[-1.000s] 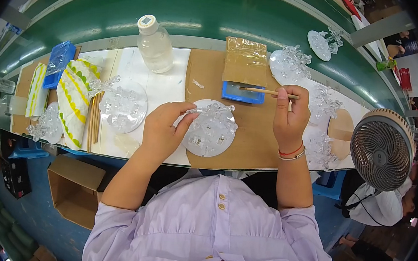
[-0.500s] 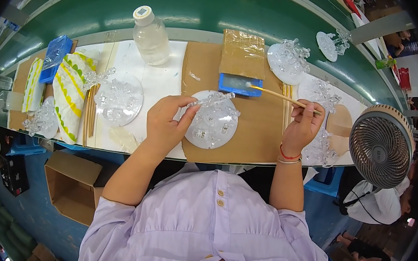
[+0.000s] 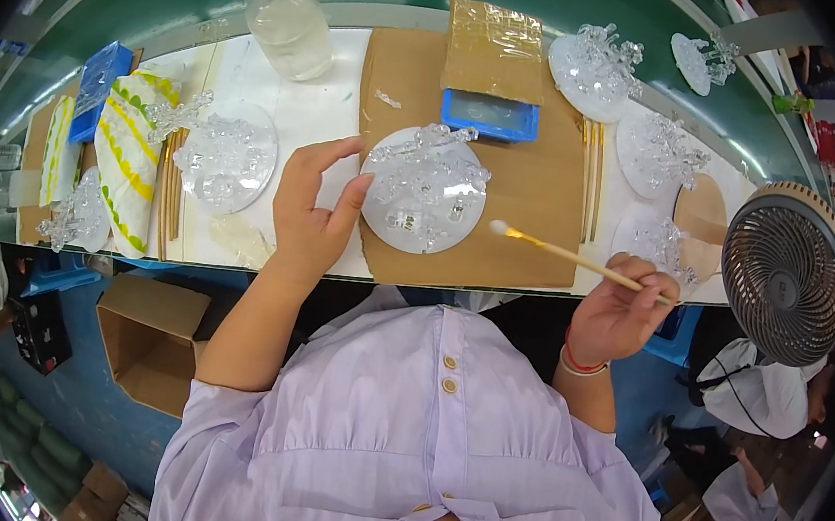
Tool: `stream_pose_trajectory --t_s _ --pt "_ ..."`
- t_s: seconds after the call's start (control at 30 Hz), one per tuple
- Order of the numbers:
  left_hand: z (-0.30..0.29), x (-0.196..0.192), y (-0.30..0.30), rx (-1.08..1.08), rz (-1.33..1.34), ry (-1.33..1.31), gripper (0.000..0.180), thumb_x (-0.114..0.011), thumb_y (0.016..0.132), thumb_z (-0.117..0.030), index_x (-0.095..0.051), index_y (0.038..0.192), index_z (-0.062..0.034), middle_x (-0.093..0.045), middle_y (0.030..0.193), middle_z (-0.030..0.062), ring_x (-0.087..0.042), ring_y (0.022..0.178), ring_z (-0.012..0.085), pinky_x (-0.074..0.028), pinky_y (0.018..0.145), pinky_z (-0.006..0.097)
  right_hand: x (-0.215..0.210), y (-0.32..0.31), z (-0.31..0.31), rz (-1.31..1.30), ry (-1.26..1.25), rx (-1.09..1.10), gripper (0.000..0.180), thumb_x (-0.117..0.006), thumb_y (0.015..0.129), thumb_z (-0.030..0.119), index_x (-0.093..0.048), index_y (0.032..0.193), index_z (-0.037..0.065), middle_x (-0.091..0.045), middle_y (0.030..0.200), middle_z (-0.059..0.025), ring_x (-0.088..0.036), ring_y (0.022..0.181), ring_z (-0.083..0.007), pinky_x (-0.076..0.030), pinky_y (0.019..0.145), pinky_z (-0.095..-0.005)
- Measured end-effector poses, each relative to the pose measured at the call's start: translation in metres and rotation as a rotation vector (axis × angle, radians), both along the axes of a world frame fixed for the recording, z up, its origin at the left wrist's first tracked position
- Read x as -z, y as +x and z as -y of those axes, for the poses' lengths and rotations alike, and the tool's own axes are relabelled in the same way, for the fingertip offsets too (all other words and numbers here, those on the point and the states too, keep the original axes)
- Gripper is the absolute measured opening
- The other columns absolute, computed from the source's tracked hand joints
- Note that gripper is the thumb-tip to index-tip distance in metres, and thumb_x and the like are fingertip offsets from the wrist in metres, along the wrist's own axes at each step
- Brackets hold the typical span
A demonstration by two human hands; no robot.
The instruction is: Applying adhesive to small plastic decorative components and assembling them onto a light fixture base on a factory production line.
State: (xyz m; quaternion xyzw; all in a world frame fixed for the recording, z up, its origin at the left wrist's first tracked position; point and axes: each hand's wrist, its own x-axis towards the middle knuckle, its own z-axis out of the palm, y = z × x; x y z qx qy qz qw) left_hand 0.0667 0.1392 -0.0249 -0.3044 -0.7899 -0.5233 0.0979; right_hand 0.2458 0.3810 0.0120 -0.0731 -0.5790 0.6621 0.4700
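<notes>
A round clear disc with a glass ornament (image 3: 424,196) lies on a brown cardboard sheet (image 3: 535,186). My left hand (image 3: 312,210) rests at the disc's left edge, thumb touching its rim, fingers spread. My right hand (image 3: 618,315) is near the bench's front edge and grips a thin wooden stick (image 3: 578,261). The stick's wet tip points left, just off the disc's right side. A small blue tray (image 3: 490,117) sits behind the disc.
A plastic bottle (image 3: 285,17) stands at the back. More ornament discs lie to the left (image 3: 226,157) and right (image 3: 596,72). A round fan (image 3: 786,274) stands at the right end. A striped cloth (image 3: 125,162) lies left. An open cardboard box (image 3: 144,335) sits below the bench.
My right hand has pulled the stick back from the blue tray toward the bench's front edge. My left hand has shifted to the disc's left rim and opened its fingers.
</notes>
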Motion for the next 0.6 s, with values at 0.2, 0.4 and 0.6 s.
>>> stream_pose_trajectory --t_s 0.2,0.4,0.6 --pt "0.005 0.011 0.007 0.003 0.037 0.055 0.024 -0.067 0.086 -0.007 -0.062 0.109 -0.0018 -0.065 0.105 0.0105 -0.06 0.097 0.0246 -0.047 0.087 0.032 0.023 0.011 0.021 0.153 0.222 -0.056 0.02 -0.051 0.099 0.023 -0.041 0.101 0.006 -0.054 0.076 -0.0137 -0.044 0.062 -0.0162 -0.039 0.058 -0.0278" --pt "0.002 0.017 0.006 0.001 0.014 0.043 0.021 -0.064 0.088 -0.005 -0.062 0.109 -0.0011 -0.065 0.103 0.0108 -0.06 0.095 0.0238 -0.047 0.086 0.031 0.04 0.012 0.02 0.231 0.445 -0.138 0.022 -0.051 0.099 0.022 -0.039 0.105 0.005 -0.056 0.079 -0.0162 -0.049 0.062 -0.0162 -0.043 0.059 -0.0265" --pt "0.0 0.017 0.005 0.014 -0.024 0.026 0.021 -0.064 0.087 -0.005 -0.062 0.108 -0.0008 -0.065 0.101 0.0109 -0.06 0.095 0.0241 -0.047 0.085 0.031 0.041 0.012 0.016 0.275 0.664 -0.19 0.014 -0.05 0.097 0.017 -0.043 0.095 0.005 -0.062 0.088 -0.0172 -0.051 0.062 -0.0191 -0.042 0.059 -0.0316"
